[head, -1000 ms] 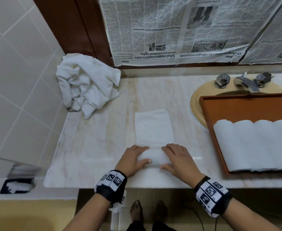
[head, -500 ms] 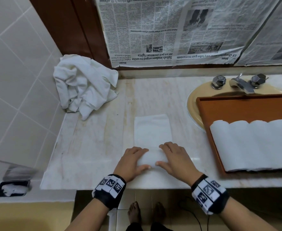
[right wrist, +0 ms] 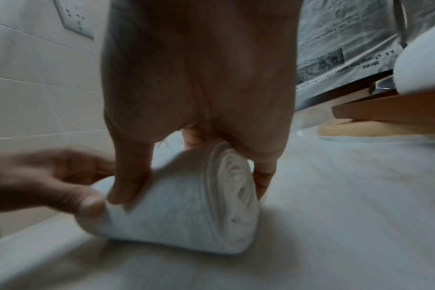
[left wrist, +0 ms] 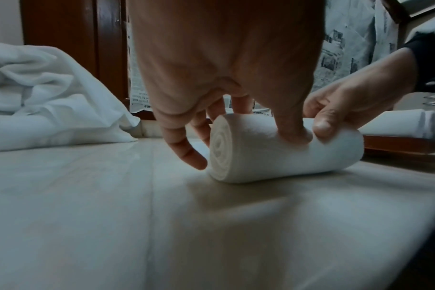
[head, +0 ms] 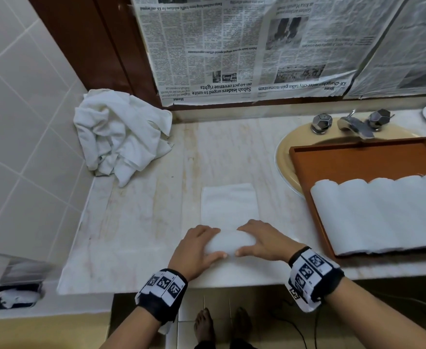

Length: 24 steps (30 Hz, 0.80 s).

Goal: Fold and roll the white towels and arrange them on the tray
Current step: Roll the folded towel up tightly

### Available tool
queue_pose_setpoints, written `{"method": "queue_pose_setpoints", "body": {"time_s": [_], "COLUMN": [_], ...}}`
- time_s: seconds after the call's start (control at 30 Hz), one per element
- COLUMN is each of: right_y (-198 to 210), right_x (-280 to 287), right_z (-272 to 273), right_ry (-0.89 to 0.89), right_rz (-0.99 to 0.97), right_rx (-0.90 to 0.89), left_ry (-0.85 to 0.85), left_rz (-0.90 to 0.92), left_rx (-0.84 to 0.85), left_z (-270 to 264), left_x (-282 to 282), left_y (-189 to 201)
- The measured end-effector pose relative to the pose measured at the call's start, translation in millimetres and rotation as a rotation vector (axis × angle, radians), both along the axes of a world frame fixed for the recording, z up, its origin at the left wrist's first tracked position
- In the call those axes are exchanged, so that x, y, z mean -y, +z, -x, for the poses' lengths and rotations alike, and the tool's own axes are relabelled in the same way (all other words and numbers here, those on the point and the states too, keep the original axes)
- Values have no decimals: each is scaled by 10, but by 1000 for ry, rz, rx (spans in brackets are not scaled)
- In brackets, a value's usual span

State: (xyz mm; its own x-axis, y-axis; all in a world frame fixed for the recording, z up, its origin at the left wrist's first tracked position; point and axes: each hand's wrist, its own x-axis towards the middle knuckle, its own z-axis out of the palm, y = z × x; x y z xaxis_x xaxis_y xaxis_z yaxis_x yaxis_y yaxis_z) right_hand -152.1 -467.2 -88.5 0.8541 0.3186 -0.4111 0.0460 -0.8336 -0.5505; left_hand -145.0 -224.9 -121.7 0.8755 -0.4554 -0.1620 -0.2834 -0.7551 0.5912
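Half-rolled towel (head: 228, 241) on counter (head: 141, 222), left of tray (head: 358, 157); left hand (head: 194, 250) and right hand (head: 265, 244) curl around roll ends, thumbs nearside.

My marble counter (head: 141, 222), pale wall tiles (head: 18, 137) left of it, dark wood panel (head: 86, 46) and taped newspaper (head: 244, 46) behind it, tan sink (head: 286, 157) with chrome tap (head: 353, 123) set into its right end, tiled floor (head: 189, 331) below it.

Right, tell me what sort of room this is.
Most likely a bathroom, perhaps a hotel's. A beige sink with a chrome tap is set into a marble counter, the wall is tiled, and rolled white towels lie on a wooden tray.
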Motion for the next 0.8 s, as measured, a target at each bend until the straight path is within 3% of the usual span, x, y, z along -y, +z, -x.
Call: {"method": "queue_pose_setpoints", "body": {"time_s": [0.1,0.2,0.3,0.4,0.47,0.53,0.63,0.73,0.8], "right_y": [-95,-232,-228,-101,-36,-7,-27,-167,-269], "right_x": [-78,-173,-115,-27,-14,-16,-95,-204,-213], "right_z": [232,379,245,9,-101,-116,48,322,383], "right_ry": [29,14,-58,-78,-62,-51,-15,4,-16], "right_rz": [234,284,136,18,-3,63,264,286,264], "right_rx": [334,503,340,80,-12,-43,154,392,475], "left_ry": [13,5,16,16,52,86,42,22,15], "left_rz": [-2,31,13,8,52,91,85,89,76], "left_rx": [-112,-207,-226,-91,-29,-69,-173,-287,-275], "left_z": [-103,-215,-211,-105,-67,-80,-168,-272,-279], "left_x": [-12,-3,21,40,46,39,30,52,51], "left_y": [42,103,101,54,30,9,39,110,102]}}
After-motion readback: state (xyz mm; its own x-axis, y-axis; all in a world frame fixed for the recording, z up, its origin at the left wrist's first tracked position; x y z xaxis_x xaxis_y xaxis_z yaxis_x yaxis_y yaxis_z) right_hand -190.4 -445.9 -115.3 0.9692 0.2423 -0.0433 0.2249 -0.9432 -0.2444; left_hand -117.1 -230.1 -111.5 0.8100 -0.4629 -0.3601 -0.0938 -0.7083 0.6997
